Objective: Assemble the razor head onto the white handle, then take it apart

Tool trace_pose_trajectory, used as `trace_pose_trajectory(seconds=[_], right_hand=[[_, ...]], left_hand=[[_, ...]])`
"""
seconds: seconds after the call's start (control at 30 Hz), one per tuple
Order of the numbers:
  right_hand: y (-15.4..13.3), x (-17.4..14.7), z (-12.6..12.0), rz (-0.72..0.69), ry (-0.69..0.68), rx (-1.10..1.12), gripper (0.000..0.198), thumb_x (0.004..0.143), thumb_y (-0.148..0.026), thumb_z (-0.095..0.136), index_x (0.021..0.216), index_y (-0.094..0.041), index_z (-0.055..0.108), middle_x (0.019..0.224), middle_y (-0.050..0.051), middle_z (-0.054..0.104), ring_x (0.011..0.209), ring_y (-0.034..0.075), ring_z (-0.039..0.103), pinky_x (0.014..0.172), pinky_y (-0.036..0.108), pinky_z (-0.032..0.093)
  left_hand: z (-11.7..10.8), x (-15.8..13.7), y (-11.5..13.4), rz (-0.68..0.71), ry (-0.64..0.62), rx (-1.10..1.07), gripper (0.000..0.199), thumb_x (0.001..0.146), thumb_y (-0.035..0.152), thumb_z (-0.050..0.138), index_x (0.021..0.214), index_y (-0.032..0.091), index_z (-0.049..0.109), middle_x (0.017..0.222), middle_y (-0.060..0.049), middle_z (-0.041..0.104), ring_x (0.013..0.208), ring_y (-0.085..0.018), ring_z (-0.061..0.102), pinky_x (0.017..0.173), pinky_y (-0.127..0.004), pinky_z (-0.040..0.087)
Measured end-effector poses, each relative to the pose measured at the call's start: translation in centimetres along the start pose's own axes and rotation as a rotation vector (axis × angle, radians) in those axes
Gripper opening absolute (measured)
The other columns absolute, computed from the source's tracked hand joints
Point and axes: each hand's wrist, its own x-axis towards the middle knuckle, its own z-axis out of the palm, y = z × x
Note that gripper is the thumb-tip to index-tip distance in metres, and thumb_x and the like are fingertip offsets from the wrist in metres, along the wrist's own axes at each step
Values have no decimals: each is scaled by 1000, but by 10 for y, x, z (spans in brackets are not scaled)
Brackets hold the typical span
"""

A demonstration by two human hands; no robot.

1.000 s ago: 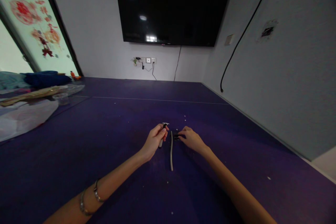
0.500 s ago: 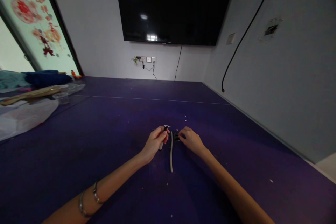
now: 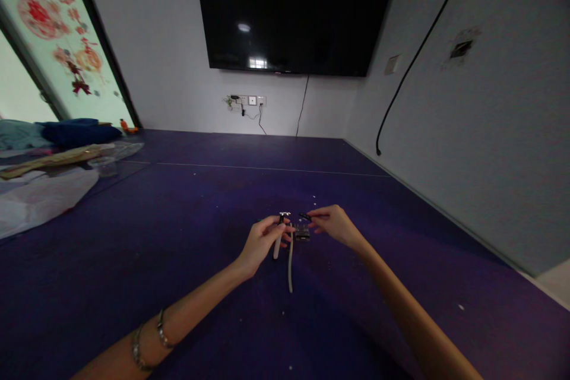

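My left hand (image 3: 262, 244) is closed round a razor (image 3: 276, 248) with a pale handle, held upright with its T-shaped top above my fingers. Between thumb and fingers, my right hand (image 3: 333, 224) pinches a small black piece (image 3: 304, 216), flat and narrow; its exact kind is too small to make out. Just below that piece, a small dark case (image 3: 303, 233) rests on the purple surface. A thin whitish strip, like a length of cord (image 3: 290, 270), lies between the case and the razor, its upper end close to my left fingertips.
The purple surface (image 3: 178, 279) carries small white specks. On the left are a white plastic bag (image 3: 48, 199), cardboard (image 3: 57, 159) and dark blue cloth (image 3: 80, 132). A television (image 3: 294, 12) hangs on the wall ahead; a black cable (image 3: 414, 59) hangs along the right wall.
My right hand has lifted up and away from the dark case, now with the black piece in its fingers, and the case shows. My left hand has shifted slightly right with the razor.
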Motion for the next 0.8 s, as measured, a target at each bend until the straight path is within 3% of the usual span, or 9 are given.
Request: trace_pose_trajectory(seconds=[0.17,0.33,0.53,0.8], right_hand=[[-13,-6,-6,-35,-50,66,21,73,-16,57,88,-10,70,70,6,69,68,17,68,54,25,57],[-35,-18,-9,-70,-83,93,20,70,-19,61,85,-12,71,70,4,69,71,17,67,56,26,56],[-57,-35,-3,-119,-147,116,18,71,-20,61,84,-14,71,72,3,69,69,15,66,56,23,55],[-76,-50,3,-197,-175,86,16,72,-22,62,83,-16,72,78,3,69,70,14,64,57,23,55]], left_hand=[[-1,0,-3,10,-7,78,25,75,29,64,93,13,59,93,-10,69,77,-18,66,66,-30,50],[2,-6,-7,169,-84,259,18,71,27,69,82,15,59,88,-6,69,82,-18,64,72,-30,48],[7,-19,-11,247,-28,476,24,72,34,68,75,19,50,70,-2,67,60,-14,61,55,-25,43],[9,-22,-9,309,36,425,24,71,34,68,73,20,49,55,3,58,48,-12,54,47,-22,38]])
